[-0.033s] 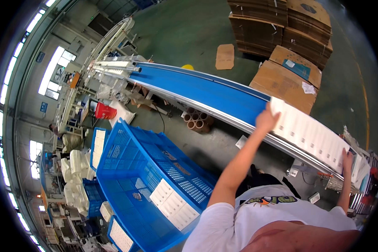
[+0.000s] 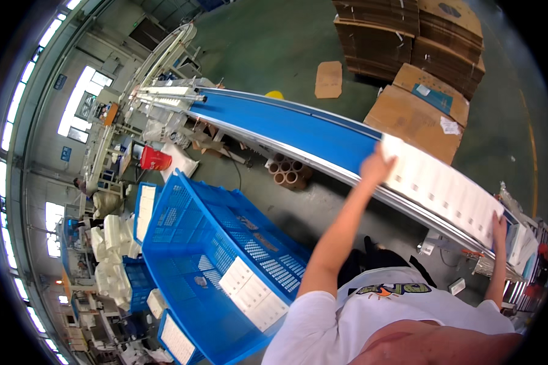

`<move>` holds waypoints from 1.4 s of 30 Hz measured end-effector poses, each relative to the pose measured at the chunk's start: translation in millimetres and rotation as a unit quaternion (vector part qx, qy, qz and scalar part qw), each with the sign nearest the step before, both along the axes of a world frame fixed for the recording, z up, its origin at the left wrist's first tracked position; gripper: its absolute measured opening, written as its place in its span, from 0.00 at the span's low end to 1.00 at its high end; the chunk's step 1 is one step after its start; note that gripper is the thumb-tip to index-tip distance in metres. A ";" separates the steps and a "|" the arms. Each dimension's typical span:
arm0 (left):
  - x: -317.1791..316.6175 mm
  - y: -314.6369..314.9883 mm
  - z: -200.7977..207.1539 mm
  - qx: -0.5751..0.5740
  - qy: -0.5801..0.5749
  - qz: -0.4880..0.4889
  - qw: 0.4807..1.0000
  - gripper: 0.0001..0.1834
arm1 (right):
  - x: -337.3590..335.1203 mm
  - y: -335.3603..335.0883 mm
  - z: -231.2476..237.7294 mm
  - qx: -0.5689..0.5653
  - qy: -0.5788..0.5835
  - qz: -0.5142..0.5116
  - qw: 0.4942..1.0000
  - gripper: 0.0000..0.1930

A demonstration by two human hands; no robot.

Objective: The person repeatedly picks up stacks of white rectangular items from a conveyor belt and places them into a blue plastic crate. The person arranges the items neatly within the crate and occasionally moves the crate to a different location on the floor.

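A long row of white boxes (image 2: 442, 182), packed side by side, lies on the blue conveyor belt (image 2: 286, 126) to the right. My left hand (image 2: 376, 167) grips the row's left end, thumb on the near side and fingers toward the top. At the opposite end my right hand (image 2: 498, 232) presses against the last box, so the row is squeezed between both hands. Some fingertips are hidden against the boxes. More white boxes (image 2: 252, 295) lie inside a large blue plastic crate (image 2: 189, 292) at my lower left.
Stacked cardboard (image 2: 377, 48) and a flat carton (image 2: 408, 121) stand beyond the belt. Cardboard tubes (image 2: 289, 173) sit on the floor below it, with a red bucket (image 2: 155, 159) farther left. A metal rail (image 2: 274, 145) edges the belt.
Both hands and the row of white boxes have shifted a little to the left along the belt. The crate and its contents look the same.
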State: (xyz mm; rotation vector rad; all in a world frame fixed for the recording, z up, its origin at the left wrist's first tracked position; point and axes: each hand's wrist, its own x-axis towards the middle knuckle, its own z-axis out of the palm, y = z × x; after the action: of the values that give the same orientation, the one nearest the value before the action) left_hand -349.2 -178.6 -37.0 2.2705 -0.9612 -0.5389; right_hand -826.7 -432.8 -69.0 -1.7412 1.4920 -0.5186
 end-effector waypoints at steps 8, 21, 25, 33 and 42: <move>112.0 36.8 15.3 0.003 -0.001 -0.009 1.000 0.39 | 91.9 37.4 3.2 0.113 -0.059 0.106 0.986 0.29; 70.1 -10.5 22.7 0.069 0.075 -0.053 0.993 0.51 | 84.0 44.3 0.2 -0.061 0.001 0.046 0.997 0.30; 59.3 -7.0 11.1 0.005 0.113 -0.054 0.992 0.49 | 86.3 51.4 26.2 0.070 -0.085 0.015 0.994 0.31; 56.3 33.6 110.8 -0.084 0.070 -0.018 0.994 0.42 | 92.5 58.8 77.2 -0.059 -0.121 0.011 0.991 0.30; 80.8 313.5 234.5 -0.345 -0.004 0.167 0.923 0.31 | 284.0 187.4 260.7 -0.163 -0.237 0.202 0.936 0.25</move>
State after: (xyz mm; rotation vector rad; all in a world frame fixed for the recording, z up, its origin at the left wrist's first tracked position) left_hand -268.5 134.9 197.5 1.7271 -0.6079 -0.0189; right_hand -542.6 -245.4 191.7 -1.9285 0.7134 -0.9236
